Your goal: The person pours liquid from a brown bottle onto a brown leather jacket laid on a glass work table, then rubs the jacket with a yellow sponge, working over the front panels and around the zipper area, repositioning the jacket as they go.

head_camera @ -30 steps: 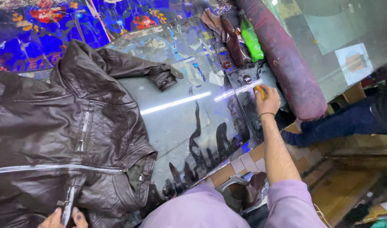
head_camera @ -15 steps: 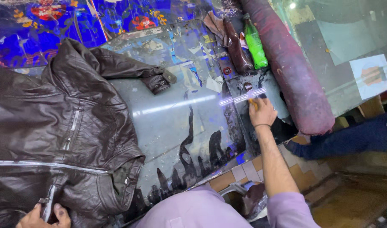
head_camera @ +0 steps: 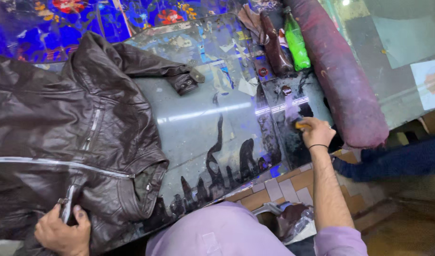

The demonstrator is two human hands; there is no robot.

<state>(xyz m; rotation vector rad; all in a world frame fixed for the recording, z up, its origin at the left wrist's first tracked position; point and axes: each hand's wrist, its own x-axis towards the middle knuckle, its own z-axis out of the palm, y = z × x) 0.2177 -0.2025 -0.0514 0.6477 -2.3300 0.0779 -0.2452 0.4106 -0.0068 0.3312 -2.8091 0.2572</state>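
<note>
Fingers (head_camera: 308,129) of the right hand (head_camera: 317,132): closed on a yellow-tipped tool (head_camera: 299,125), since drawn nearer over the stained glass counter (head_camera: 203,128). Left hand (head_camera: 62,231): pinching the brown leather jacket (head_camera: 61,128) hem, unchanged.

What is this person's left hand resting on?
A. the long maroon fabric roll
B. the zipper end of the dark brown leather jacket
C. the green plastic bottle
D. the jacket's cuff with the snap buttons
B: the left hand presses on the dark brown leather jacket at the lower end of its silver zipper, far from the green plastic bottle and the long maroon fabric roll.
</note>
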